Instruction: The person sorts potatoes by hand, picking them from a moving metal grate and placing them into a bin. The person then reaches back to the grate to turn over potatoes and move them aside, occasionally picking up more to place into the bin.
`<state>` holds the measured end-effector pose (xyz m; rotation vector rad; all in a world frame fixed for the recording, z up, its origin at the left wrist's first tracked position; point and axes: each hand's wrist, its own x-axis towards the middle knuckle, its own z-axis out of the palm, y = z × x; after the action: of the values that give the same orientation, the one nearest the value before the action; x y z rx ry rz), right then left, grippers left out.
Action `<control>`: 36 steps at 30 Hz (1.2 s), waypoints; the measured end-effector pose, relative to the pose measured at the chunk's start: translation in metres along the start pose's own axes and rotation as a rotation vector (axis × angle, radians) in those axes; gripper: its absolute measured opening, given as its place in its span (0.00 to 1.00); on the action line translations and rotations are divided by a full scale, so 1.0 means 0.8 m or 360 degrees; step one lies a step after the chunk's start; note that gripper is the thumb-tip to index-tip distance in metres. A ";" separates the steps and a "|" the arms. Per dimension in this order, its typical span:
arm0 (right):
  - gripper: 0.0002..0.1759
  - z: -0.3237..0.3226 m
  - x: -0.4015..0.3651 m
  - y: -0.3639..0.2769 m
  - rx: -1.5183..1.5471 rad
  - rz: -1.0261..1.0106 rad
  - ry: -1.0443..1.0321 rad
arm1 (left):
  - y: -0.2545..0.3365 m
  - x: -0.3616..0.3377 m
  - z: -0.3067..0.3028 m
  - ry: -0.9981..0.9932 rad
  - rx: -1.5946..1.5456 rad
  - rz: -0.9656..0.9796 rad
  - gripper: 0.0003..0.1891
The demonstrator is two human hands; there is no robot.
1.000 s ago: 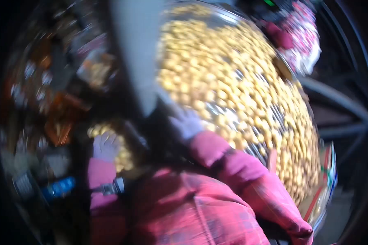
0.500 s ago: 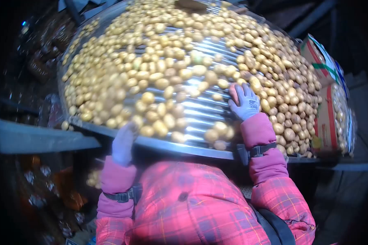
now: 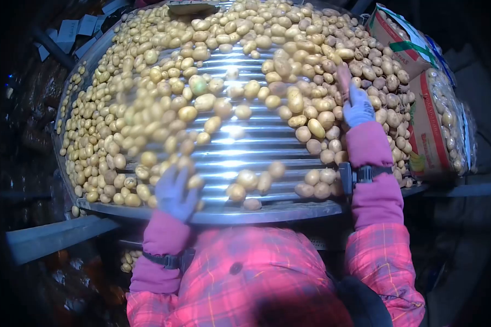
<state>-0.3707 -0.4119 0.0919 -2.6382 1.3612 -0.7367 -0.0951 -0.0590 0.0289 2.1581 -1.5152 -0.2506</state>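
Left grip [image 3: 175,194]: fingers spread among potatoes [image 3: 132,199]
Right grip [image 3: 360,107]: beside reddish bar [image 3: 343,79], cannot tell whether closed
Step, apparently: shifting potatoes across desk [image 3: 229,218]
Next move: likely calls for loose fingers

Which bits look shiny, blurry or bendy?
Head view: white glare on the rollers; head view: potatoes beyond the left hand are smeared; head view: the metal rim looks curved, and the corners are dark.

Potatoes [image 3: 294,101] — yellow-brown, rounded; heaped left and right on metal rollers [image 3: 234,163]; a few — scattered between
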 end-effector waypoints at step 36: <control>0.30 0.025 -0.195 -0.119 -0.0024 0.0238 -0.0405 | 0.021 0.015 0.026 -0.0189 -0.0172 0.1059 0.18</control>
<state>-0.3670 -0.2352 0.0425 -2.5002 1.4723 -0.3599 -0.1134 -0.0805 0.0204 1.4695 -2.1286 -0.2216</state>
